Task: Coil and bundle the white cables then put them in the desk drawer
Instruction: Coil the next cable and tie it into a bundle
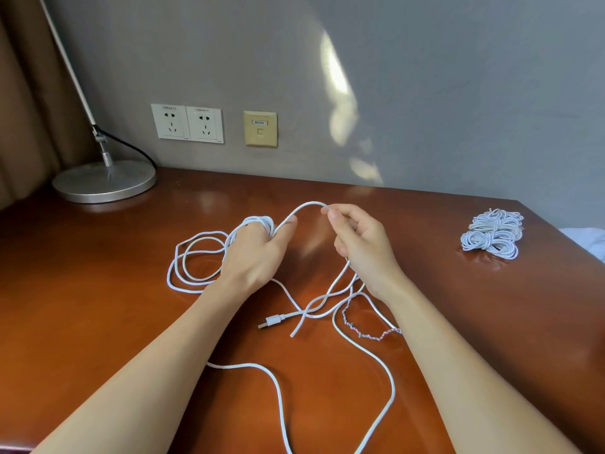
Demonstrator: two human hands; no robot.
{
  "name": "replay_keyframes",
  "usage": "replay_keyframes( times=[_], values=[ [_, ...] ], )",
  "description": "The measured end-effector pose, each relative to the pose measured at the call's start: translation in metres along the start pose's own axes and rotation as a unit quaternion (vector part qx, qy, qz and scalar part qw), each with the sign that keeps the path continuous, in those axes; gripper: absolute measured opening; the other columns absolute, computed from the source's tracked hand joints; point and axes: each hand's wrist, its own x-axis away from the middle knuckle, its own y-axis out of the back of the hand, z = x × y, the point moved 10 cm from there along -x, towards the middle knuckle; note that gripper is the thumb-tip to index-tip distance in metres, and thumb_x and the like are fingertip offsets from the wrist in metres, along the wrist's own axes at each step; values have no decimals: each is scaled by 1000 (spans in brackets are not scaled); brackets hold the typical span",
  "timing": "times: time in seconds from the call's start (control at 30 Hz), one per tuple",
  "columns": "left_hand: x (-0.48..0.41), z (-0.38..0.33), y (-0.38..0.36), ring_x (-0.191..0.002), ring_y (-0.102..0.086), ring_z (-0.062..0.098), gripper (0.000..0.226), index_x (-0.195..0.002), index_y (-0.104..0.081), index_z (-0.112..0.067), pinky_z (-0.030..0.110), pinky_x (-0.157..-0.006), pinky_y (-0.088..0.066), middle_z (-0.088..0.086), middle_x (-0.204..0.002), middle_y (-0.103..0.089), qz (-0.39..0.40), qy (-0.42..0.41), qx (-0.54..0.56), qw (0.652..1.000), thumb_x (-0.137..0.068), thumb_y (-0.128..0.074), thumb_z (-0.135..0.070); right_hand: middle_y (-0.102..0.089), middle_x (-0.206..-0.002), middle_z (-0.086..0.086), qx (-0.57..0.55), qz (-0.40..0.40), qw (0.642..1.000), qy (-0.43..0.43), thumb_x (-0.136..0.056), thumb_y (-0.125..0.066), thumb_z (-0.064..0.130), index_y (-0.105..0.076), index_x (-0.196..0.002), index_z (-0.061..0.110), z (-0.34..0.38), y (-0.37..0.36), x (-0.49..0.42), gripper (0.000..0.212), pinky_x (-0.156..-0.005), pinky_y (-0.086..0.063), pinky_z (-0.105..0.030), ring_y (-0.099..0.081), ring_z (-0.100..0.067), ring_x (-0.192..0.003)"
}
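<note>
Cable in work: a long white round cord cable (307, 204) lies partly wound and partly loose on the glossy reddish-brown wooden tabletop (124, 299).
Left hand (258, 257): back facing up, with a small coil of turns (258, 221) wrapped round its fingers. The thumb pins the strand where it leaves the coil, so this hand grips the cable.
Right hand (363, 244): at 3 o'clock of the left hand. Thumb and forefinger pinch the cable, which arches between the two hands. The other fingers curl loosely round the strand running down.
Loose length: two or three wide loops (183, 267) lie at 9 o'clock of the left hand. A long slack run (389, 381) sweeps to 6 o'clock and off the bottom edge.
Ends: a white USB plug (271, 321) and a bare cut end (294, 332) lie crossed at 6 o'clock, between the forearms.
Tie: a thin twisted multicoloured string (370, 334) lies at 5 o'clock of the plug, touching the slack. It is probably meant for binding.
Done: a pile of small white coiled cable bundles (491, 234) sits at 3 o'clock of the right hand, well apart, near the tabletop's right edge.
Progress, judged: about midway. Earlier cables are bundled, and this one has only a few turns on.
Left to do: wind in the loose length, bind the coil, then move all bundles.
Desk drawer: not in view.
</note>
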Motion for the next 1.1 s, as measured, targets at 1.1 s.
replay_keyframes(
  times=[1.1],
  values=[
    [-6, 2, -20, -51, -22, 12, 53, -63, -37, -16, 25, -50, -22, -4, -61, -27, 99, 162, 797, 574, -106, -21, -43, -63, -62, 22, 214, 160, 964, -6, -99, -68, 36, -77, -110, 34, -18, -33, 9, 15, -86, -49, -18, -63, 3, -71]
  ],
)
